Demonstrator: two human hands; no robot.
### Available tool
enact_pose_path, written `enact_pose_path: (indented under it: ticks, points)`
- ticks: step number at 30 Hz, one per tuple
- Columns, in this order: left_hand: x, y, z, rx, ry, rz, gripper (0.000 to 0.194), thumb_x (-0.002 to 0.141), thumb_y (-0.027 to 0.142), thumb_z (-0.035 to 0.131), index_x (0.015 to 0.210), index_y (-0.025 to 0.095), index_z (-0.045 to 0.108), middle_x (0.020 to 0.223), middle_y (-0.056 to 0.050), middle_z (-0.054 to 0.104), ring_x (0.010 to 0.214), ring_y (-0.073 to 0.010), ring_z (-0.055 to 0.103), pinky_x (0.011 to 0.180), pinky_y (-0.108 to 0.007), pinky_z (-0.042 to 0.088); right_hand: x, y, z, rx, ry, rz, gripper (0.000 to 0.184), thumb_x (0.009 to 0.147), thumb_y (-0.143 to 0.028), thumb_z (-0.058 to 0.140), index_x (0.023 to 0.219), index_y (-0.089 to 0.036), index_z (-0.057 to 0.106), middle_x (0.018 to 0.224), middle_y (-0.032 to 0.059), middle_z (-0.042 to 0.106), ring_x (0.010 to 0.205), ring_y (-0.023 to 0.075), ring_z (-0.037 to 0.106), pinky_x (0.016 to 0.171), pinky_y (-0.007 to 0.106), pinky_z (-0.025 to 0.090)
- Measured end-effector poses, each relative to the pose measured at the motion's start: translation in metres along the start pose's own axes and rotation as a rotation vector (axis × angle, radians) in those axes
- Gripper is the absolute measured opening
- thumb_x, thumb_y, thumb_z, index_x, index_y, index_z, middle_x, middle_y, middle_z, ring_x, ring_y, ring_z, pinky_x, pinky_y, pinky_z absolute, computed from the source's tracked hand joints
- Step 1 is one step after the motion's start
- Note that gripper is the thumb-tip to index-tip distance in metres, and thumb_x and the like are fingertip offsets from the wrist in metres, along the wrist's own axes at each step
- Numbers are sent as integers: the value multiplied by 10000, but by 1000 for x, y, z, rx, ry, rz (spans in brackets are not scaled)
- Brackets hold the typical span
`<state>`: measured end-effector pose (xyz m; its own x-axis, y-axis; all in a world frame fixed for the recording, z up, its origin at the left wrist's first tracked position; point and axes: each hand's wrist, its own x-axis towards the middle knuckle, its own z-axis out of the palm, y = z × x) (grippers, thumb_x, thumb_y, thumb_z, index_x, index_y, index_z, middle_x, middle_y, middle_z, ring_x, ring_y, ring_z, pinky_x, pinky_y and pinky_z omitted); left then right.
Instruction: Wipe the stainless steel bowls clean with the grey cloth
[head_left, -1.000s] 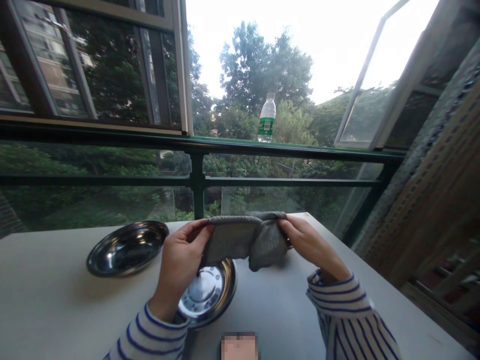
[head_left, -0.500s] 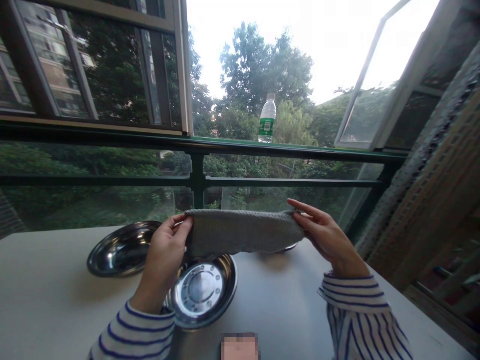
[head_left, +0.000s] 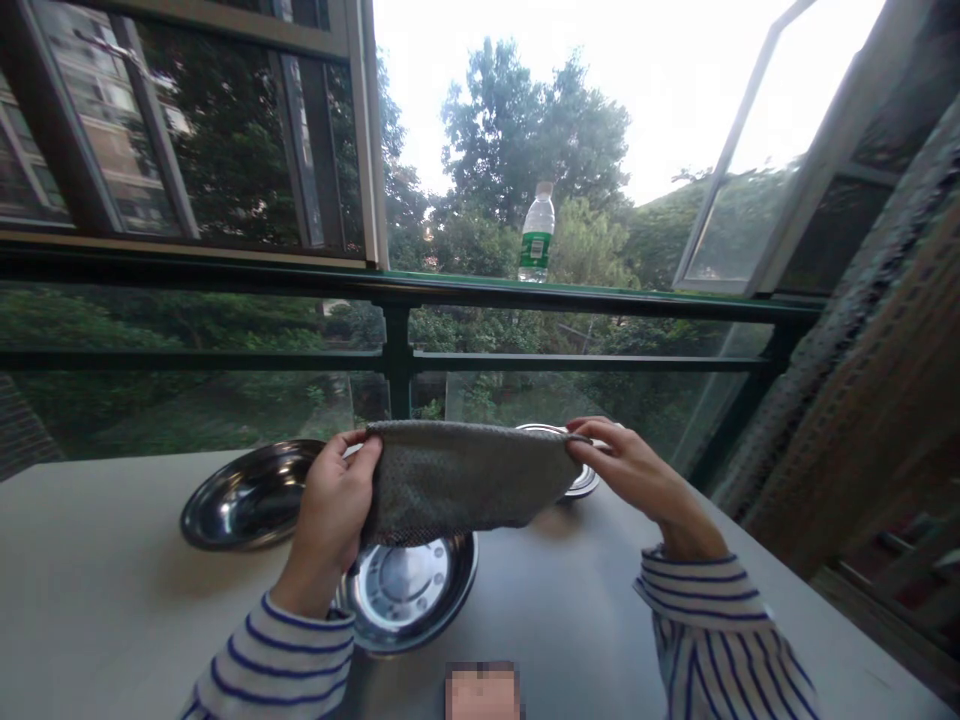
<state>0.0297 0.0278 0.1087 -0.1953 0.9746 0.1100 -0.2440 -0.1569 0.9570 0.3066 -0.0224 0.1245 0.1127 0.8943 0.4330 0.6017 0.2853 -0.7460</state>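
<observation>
Grey cloth (head_left: 465, 480) held up by both hands above the white table (head_left: 562, 620). Upper left corner pinched between thumb and fingers of the left hand (head_left: 330, 510); upper right corner pinched the same way by the right hand (head_left: 637, 470). Top edge pulled nearly straight between the hands; lower part left hanging, its bottom edge cut by a slant toward the right. Both wrists covered by blue-striped sleeves (head_left: 285, 650).

Near bowl (head_left: 401, 595), shiny metal, set on the table below the cloth, its far rim hidden by it; whether it is touched by the cloth cannot be told. Second metal bowl (head_left: 240, 500) placed to the left, partly covered by the left hand. Third metal dish (head_left: 586, 480) seen at the far right, mostly blocked by cloth and right hand; depth cannot be told. Clear bottle (head_left: 536, 245) with green label stood at the top of the dark green railing (head_left: 615, 302), beyond the table. Trees (head_left: 532, 130) seen outside. Patterned curtain (head_left: 847, 400) hung at right. Small patch at the near edge pixelated, content not readable.
</observation>
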Motion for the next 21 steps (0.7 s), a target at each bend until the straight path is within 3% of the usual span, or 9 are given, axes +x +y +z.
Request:
enact_pose_path:
  ticks: [4, 7, 10, 13, 16, 18, 21]
  points:
    - [-4, -7, 8, 47, -14, -35, 234, 663, 341, 615, 815, 170, 562, 591, 28, 580, 578, -147, 577, 532, -239, 427, 2, -10, 16, 100, 64, 129, 209, 756, -361, 516, 677, -170, 544, 520, -42, 471, 485, 104, 455, 413, 212, 342]
    - [-11, -8, 13, 58, -88, -27, 233, 695, 365, 598, 817, 171, 558, 632, 22, 593, 611, -145, 584, 538, -228, 423, 1, -18, 32, 216, 31, 165, 216, 763, -391, 508, 723, -179, 520, 509, -52, 482, 445, 103, 467, 373, 202, 353]
    - [-21, -7, 18, 48, -247, -44, 226, 745, 391, 560, 847, 190, 542, 666, 19, 613, 614, -145, 590, 522, -221, 421, -3, -27, 47, 348, -68, 157, 233, 777, -412, 513, 769, -180, 522, 541, -39, 528, 455, 117, 509, 371, 215, 406]
    - [-32, -6, 23, 35, -415, -80, 242, 765, 385, 556, 913, 196, 527, 733, -6, 647, 630, -150, 604, 555, -237, 450, -11, -38, 59, 358, -165, -3, 207, 810, -362, 508, 842, -169, 575, 673, 3, 614, 612, 141, 587, 536, 256, 495]
    - [-39, -9, 28, -33, -590, -40, 391, 673, 298, 684, 1009, 185, 520, 893, -48, 666, 795, -181, 625, 703, -269, 478, -18, -48, 68, 231, -237, -180, 202, 834, -280, 493, 943, -184, 631, 880, 37, 664, 852, 174, 604, 776, 308, 480]
    - [-39, -11, 29, -40, -597, 8, 452, 613, 223, 734, 1015, 175, 531, 944, -56, 663, 885, -196, 612, 758, -265, 467, -21, -50, 70, 191, -271, -250, 247, 843, -227, 461, 1016, -199, 634, 1007, 44, 652, 970, 183, 577, 868, 327, 441]
    - [-33, -10, 27, -10, -449, 6, 327, 657, 228, 690, 948, 165, 553, 918, -47, 664, 867, -188, 613, 719, -252, 469, -19, -45, 68, 233, -212, -259, 277, 834, -193, 438, 1025, -201, 639, 1027, 48, 650, 962, 175, 583, 861, 326, 447]
